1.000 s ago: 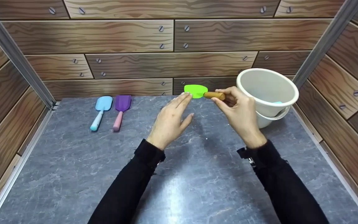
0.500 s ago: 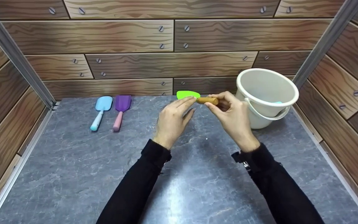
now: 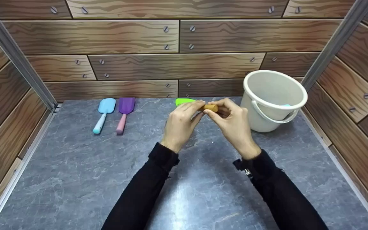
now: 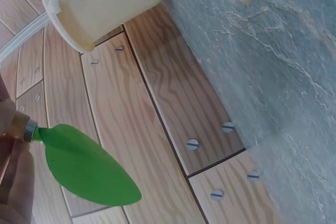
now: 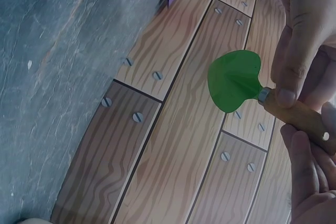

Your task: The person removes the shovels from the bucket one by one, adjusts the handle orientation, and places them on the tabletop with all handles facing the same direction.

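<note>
Both hands hold a small garden trowel over the back middle of the table. Its bright green blade (image 3: 184,101) points left in the head view, and a brown wooden handle (image 3: 210,108) extends right. My left hand (image 3: 180,123) pinches the handle close to the blade, covering part of the trowel. My right hand (image 3: 235,126) grips the handle nearer its end, between thumb and fingers. The whole green blade (image 5: 235,81) shows in the right wrist view, joined to the handle by a metal collar (image 5: 263,95). The left wrist view shows the blade (image 4: 86,166) too.
A white bucket (image 3: 259,116) with a handle stands at the back right, something light blue inside it. At the back left lie a blue shovel (image 3: 107,106) and a purple shovel (image 3: 126,105) with a pink handle. Wood-patterned walls (image 3: 133,36) enclose the grey table (image 3: 75,169).
The trowel and my right hand have moved left and slightly nearer. My left hand has shifted right, from straight fingers at the blade to a pinch on the handle.
</note>
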The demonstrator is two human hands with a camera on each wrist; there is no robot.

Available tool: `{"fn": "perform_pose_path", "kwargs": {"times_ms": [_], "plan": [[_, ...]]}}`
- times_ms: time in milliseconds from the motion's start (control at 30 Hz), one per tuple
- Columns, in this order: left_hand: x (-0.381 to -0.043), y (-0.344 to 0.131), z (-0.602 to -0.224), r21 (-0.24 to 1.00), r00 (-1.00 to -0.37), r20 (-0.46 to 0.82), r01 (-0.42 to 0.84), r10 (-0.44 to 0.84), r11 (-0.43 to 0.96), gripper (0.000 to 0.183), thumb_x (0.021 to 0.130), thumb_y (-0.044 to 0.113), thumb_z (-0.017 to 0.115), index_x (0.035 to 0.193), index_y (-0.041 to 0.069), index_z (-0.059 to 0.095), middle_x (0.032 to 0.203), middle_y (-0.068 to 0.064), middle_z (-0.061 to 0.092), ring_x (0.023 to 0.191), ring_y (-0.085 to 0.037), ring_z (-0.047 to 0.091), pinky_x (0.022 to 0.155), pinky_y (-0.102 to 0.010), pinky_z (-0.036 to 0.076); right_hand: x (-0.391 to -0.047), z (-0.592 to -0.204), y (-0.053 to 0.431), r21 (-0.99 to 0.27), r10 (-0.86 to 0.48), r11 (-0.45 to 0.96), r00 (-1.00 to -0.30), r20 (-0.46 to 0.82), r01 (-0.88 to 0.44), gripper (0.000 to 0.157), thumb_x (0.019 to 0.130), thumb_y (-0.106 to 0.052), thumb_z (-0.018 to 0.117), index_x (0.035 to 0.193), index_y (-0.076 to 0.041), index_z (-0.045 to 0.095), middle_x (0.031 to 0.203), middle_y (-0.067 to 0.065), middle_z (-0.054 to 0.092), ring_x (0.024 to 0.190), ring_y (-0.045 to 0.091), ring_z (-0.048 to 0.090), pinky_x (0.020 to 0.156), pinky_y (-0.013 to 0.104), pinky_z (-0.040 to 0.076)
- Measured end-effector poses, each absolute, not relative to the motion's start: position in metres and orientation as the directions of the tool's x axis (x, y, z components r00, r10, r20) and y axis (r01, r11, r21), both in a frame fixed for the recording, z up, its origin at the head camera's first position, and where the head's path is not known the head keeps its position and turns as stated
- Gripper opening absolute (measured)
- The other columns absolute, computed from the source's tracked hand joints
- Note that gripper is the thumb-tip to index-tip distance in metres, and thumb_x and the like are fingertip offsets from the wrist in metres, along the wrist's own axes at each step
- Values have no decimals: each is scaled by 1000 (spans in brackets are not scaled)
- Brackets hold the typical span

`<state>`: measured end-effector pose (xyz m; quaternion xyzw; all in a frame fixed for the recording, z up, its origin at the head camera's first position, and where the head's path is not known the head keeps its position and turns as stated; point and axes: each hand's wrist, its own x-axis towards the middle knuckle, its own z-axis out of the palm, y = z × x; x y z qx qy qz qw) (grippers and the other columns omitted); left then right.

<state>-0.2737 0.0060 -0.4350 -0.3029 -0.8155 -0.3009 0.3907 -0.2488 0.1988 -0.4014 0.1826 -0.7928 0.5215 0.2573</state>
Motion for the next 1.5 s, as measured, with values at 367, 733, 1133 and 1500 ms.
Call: {"fn": "perform_pose_path", "kwargs": {"times_ms": [367,733,1133,1500], "plan": [[-278,0,-438,217,-485,815,763,317,609,27,109,11,85,135,7,85,130,-10,88,121,-30,84,110,-40,71,-250,-406,196,-747,-57,379,-820,569,-545,30,98,-7,94,120,7,81,119,22,90,114,38,90,92,14,69],[-287,-13,-443,182,-469,808,776,358,604,26,109,8,84,135,7,84,130,-11,87,121,-30,84,111,-40,71,-251,-404,206,-623,-232,529,-804,547,-576,33,107,-15,87,136,1,82,133,21,88,125,36,87,105,40,73],[-295,-33,-446,143,-484,781,754,394,641,27,106,4,86,132,7,81,125,-9,84,119,-29,83,109,-39,71,-249,-406,216,-480,-378,635,-785,490,-605,45,114,-25,80,155,-6,76,153,17,81,139,39,81,117,55,69],[-303,-54,-446,175,-545,744,717,386,675,30,104,1,85,133,5,78,127,-12,83,121,-32,82,113,-42,70,-248,-410,224,-313,-506,684,-738,447,-659,49,118,-28,73,163,-8,70,164,15,73,149,38,74,126,56,63]]}}
